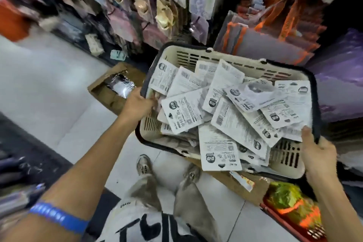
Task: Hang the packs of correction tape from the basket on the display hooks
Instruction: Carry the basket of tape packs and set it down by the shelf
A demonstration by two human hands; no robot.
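Head view:
Basket [222, 56]: cream with dark rim, held above the floor.
Packs [231, 108]: loose pile inside the basket.
Left hand [137, 102]: grasping the basket's left rim.
Right hand [318, 153]: grasping the basket's right rim, thumb on a pack.

Even, fairly bright indoor light with soft shadows only. The centre is sharpest: print on the white printed card packs [222, 104] reads as marks. Heavy motion smear across the upper left and right edges; wide-angle bending curves the pale glossy floor tiles [49, 76], which show mild glare.
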